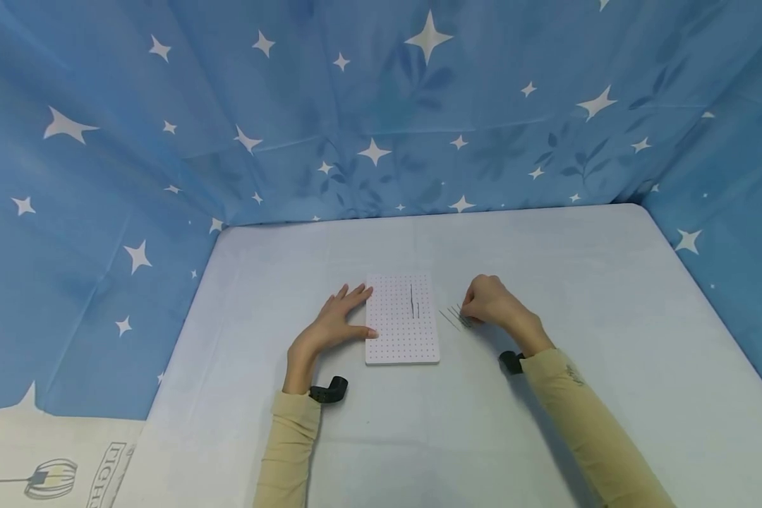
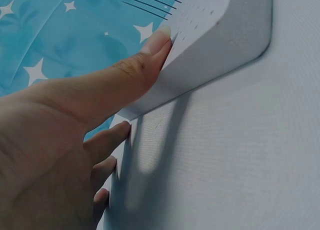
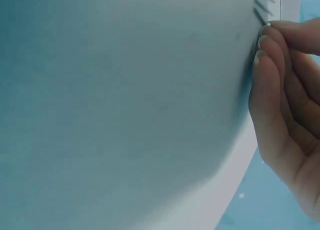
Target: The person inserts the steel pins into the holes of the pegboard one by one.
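Note:
A white board (image 1: 401, 347) dotted with rows of small holes lies on the table. Several thin dark pins (image 2: 145, 10) stand up from it, lined up in a row. My left hand (image 1: 333, 323) is spread at the board's left side, its thumb (image 2: 135, 70) resting on the top edge and the other fingers reaching along the side. To the right of the board, loose thin pins (image 1: 449, 320) lie side by side on the table. There my right hand (image 1: 494, 305) pinches a thin dark pin (image 3: 260, 16) between thumb and fingertips, low over the tabletop.
A white cloth-covered table (image 1: 368, 437) spreads around the board. Blue curtains with white stars (image 1: 381, 106) hang behind it and at both sides. A pale printed cloth (image 1: 51, 458) shows at the lower left. Dark devices (image 1: 330, 390) are strapped to both wrists.

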A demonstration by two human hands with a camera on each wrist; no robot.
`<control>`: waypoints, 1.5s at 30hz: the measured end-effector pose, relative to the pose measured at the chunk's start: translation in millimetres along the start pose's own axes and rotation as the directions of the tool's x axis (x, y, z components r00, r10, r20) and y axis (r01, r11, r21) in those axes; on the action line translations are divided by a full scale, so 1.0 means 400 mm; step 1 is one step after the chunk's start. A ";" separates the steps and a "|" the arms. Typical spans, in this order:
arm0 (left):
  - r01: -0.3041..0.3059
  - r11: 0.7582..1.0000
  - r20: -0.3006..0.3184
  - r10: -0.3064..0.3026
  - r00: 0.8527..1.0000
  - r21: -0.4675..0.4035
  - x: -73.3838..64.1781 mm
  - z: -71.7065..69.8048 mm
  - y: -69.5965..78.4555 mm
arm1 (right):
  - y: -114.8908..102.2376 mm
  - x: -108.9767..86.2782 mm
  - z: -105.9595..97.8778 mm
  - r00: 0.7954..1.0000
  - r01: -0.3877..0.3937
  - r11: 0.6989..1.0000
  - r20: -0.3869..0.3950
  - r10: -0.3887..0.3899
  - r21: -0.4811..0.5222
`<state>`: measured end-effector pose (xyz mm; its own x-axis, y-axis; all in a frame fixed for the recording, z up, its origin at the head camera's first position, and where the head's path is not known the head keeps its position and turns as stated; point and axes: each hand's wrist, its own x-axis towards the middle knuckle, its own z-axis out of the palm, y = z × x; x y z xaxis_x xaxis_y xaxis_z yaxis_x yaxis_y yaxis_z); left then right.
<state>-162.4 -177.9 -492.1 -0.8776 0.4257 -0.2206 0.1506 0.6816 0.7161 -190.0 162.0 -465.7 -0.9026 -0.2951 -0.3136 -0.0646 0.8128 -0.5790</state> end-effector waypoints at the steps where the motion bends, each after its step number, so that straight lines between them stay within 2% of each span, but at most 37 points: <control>1: 0.001 1.000 -0.001 -0.001 1.000 -0.003 -0.002 0.001 -0.003 | -0.005 0.002 0.003 1.000 0.008 1.000 0.005 -0.008 -0.015; 4: 0.002 1.000 0.001 -0.002 1.000 -0.010 -0.006 0.006 -0.010 | -0.019 0.005 0.010 1.000 0.020 0.998 0.022 -0.018 -0.063; 11: -0.009 1.000 -0.005 0.009 1.000 -0.011 -0.006 0.010 -0.015 | -0.037 0.008 0.013 0.999 -0.037 0.994 0.031 0.041 -0.103; 18: -0.008 1.000 -0.012 0.008 1.000 -0.017 -0.004 0.012 -0.015 | -0.031 0.005 0.019 0.997 -0.047 0.996 0.060 0.051 -0.078; 24: -0.005 1.000 0.011 0.005 1.000 -0.020 -0.002 0.013 -0.011 | -0.003 0.000 0.010 0.997 -0.021 0.999 0.071 0.025 -0.049; 30: -0.009 1.000 -0.007 0.009 1.000 -0.003 0.002 0.005 -0.011 | 0.006 -0.001 -0.001 0.998 0.001 1.000 0.062 -0.001 0.004; 34: -0.006 1.000 0.003 0.006 1.000 -0.013 0.000 0.003 -0.011 | 0.005 0.002 0.001 0.998 0.007 0.999 0.063 -0.009 0.038; 37: -0.004 1.000 0.006 0.004 1.000 -0.019 -0.002 0.003 -0.012 | 0.001 0.006 0.003 0.998 0.033 0.998 0.049 -0.036 0.059; 40: -0.008 1.000 -0.006 0.008 1.000 -0.007 0.002 0.002 -0.011 | -0.001 0.014 0.005 0.996 0.092 0.993 0.005 -0.093 0.072; 45: 0.004 1.000 -0.009 -0.004 1.000 0.011 0.007 0.000 -0.014 | -0.003 0.022 0.007 0.980 0.199 0.974 -0.041 -0.196 0.104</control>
<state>-165.6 -180.4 -496.6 -0.8820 0.4181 -0.2174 0.1523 0.6895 0.7081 -196.8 157.1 -469.8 -0.8892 -0.4275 -0.1631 -0.1981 0.6810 -0.7050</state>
